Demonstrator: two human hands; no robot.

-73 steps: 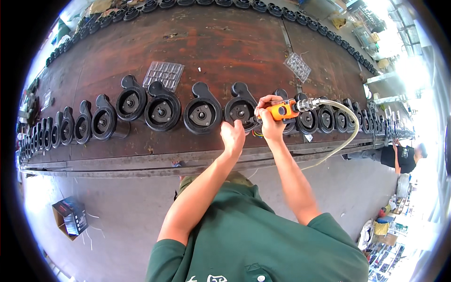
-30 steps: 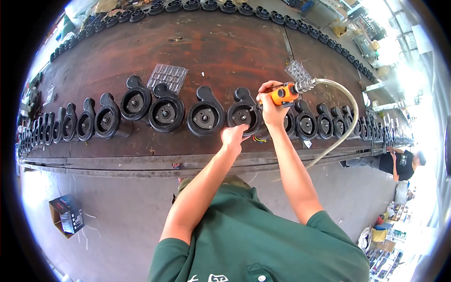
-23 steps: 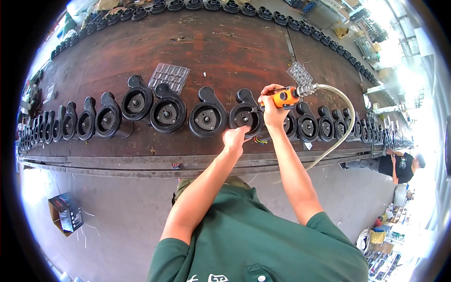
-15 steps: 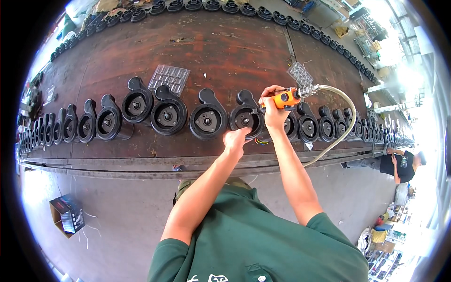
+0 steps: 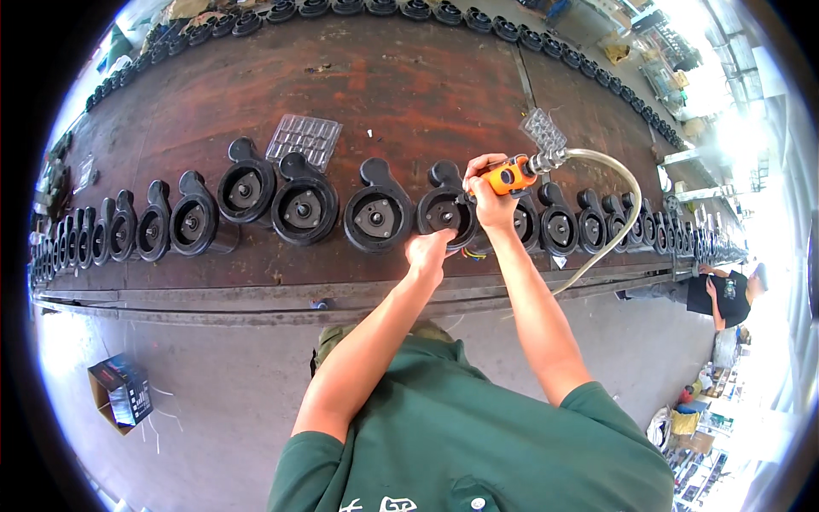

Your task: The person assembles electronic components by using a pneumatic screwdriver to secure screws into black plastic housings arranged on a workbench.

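My right hand is wrapped round an orange air screwdriver with a metal hose fitting at its outer end. The tool is tilted, and its nose points down-left at the right rim of a black round blower housing. My left hand grips the near rim of that housing, thumb over the edge; its other fingers are mostly hidden. The housing lies with its open face up, showing a flat inner plate and a central shaft. Whether the tool's tip touches it I cannot tell. Coloured wires stick out beside it.
Similar housings line the table's near edge on both sides, with another row along the far edge. Clear plastic trays lie behind. A pale air hose loops at right. An open carton sits on the floor; a person stands at far right.
The air screwdriver and my right hand have shifted slightly left and down, toward the housing's rim. My left hand keeps its place on the near rim.
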